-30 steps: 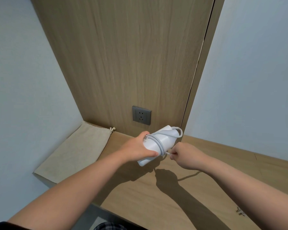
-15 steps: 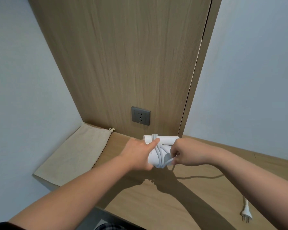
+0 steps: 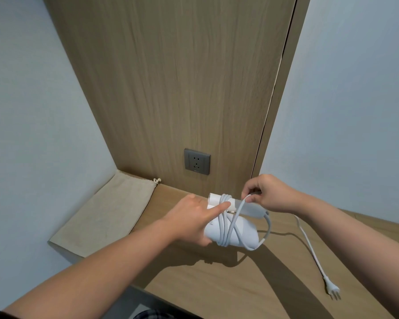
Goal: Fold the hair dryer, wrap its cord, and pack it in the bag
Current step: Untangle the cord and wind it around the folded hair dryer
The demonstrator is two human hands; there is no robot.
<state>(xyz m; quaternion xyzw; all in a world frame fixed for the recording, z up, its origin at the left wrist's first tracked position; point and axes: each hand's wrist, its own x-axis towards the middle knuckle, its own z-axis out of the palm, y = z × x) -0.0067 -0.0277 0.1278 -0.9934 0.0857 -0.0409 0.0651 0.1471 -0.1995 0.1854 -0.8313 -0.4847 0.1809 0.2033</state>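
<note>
The white folded hair dryer is held above the wooden desk, with several turns of its pale grey cord around the body. My left hand grips the dryer's left end, the forefinger pressing the turns. My right hand pinches the cord just above the dryer's far end. From that hand the loose cord runs down to the right over the desk and ends in the white plug. The beige drawstring bag lies flat at the desk's left end, apart from both hands.
A grey wall socket sits in the wood panel behind the desk. Pale walls close in on the left and right. The desk's front edge runs just below my left forearm.
My right hand has lifted from the dryer's front to above its far end, pulling another loop of cord over. The dryer has turned, and the plug has slid into fuller view.
</note>
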